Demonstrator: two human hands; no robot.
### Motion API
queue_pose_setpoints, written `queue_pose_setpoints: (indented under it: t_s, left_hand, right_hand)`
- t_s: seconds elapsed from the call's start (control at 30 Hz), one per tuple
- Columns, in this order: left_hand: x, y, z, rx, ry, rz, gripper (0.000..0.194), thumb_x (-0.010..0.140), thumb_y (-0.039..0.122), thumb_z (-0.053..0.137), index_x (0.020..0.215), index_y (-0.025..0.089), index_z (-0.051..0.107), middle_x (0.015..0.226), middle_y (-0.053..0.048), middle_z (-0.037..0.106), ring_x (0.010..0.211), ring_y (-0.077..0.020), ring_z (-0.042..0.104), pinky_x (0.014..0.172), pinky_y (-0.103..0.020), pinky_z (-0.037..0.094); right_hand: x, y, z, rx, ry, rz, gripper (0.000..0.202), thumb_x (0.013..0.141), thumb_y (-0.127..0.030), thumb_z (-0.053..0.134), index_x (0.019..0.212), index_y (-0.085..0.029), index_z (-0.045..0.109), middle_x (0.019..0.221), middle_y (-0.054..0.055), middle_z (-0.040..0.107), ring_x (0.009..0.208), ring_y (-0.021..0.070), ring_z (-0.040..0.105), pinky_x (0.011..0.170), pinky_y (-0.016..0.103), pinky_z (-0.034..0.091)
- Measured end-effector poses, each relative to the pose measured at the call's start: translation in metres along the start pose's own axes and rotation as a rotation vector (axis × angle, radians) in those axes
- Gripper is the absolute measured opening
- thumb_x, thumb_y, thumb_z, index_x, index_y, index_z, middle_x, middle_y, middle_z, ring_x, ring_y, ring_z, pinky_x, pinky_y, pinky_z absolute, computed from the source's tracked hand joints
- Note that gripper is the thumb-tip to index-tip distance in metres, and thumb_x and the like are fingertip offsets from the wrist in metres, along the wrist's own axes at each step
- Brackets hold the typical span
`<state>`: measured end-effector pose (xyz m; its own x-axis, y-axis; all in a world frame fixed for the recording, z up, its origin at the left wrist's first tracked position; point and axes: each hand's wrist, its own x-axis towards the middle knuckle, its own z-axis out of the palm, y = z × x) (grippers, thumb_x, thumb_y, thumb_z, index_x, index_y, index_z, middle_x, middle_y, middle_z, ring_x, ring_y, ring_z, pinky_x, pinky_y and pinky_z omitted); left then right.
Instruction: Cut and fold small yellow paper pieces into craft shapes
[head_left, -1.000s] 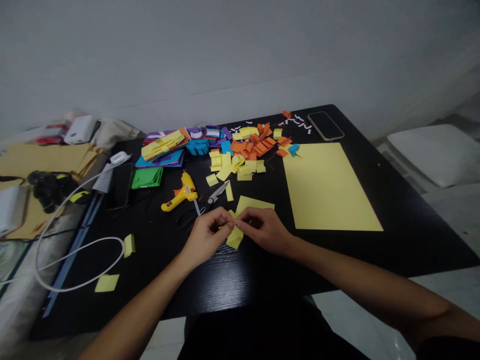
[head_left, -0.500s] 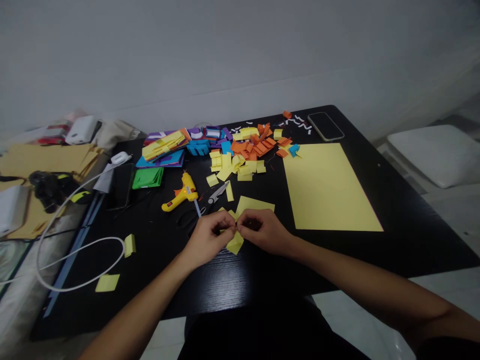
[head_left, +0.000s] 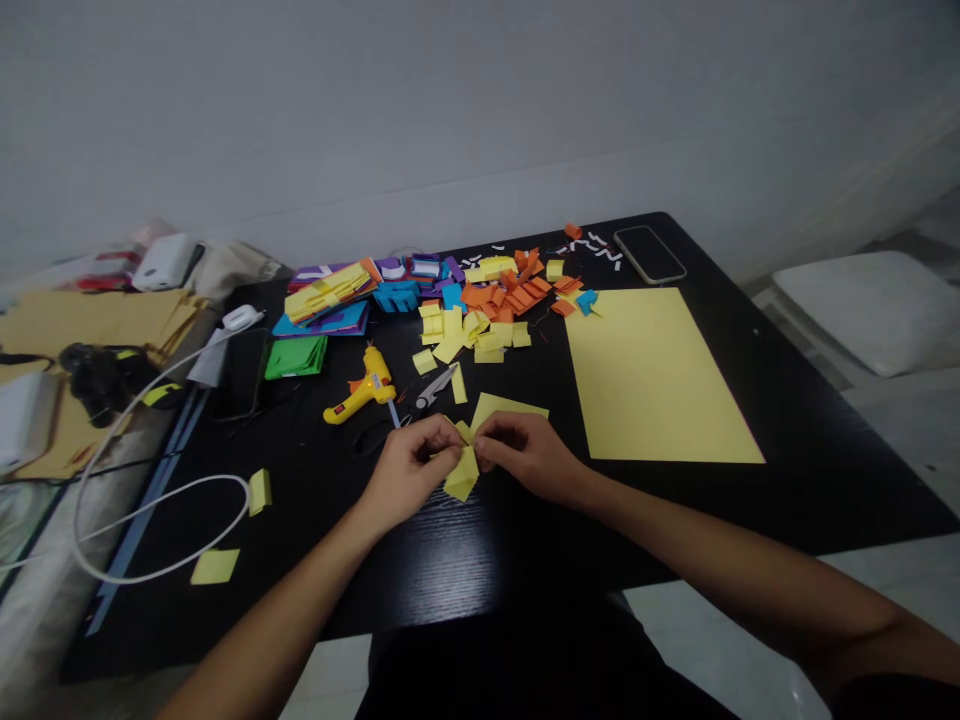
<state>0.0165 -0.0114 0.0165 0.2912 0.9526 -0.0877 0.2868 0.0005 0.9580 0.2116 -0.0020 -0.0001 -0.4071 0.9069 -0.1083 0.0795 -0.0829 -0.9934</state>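
Left fingers (head_left: 444, 464) pinching yellow paper (head_left: 462, 478) | right fingers (head_left: 496, 450) pinching its edge | glue gun (head_left: 369, 386) print too small

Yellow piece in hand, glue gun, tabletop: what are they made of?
Yellow piece: paper or thin card, matte; thin, with straight creases and no shine.
Glue gun: probably plastic, smooth; evenly coloured, moulded-looking body.
Tabletop: black, semi-gloss, perhaps laminate or painted wood; fine grain-like lines show in the reflection.
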Motion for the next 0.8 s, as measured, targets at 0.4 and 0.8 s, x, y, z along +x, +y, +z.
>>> queue_pose_setpoints:
  t_s: [0.4,0.8]
  left_hand:
    - [0.001,-0.004,0.0,-0.006,0.076,-0.039,0.019,0.086,0.032,0.064,0.076,0.016,0.062,0.065,0.003,0.052,0.06,-0.0119,0.046,0.058,-0.023,0.035]
    - [-0.005,-0.001,0.001,0.164,0.038,0.181,0.031,0.089,0.035,0.068,0.115,0.019,0.062,0.104,-0.007,0.067,0.094,-0.0211,0.063,0.081,-0.031,0.05]
  right_hand:
    - [-0.001,0.004,0.003,0.294,-0.094,-0.027,0.032,0.076,-0.017,0.069,0.107,-0.02,0.069,0.086,0.002,0.069,0.082,0.0163,0.07,0.071,0.031,0.064]
    - [0.003,0.01,0.001,0.165,0.093,-0.049,0.021,0.076,-0.023,0.078,0.095,-0.017,0.071,0.09,0.005,0.076,0.082,0.0165,0.073,0.077,0.03,0.059]
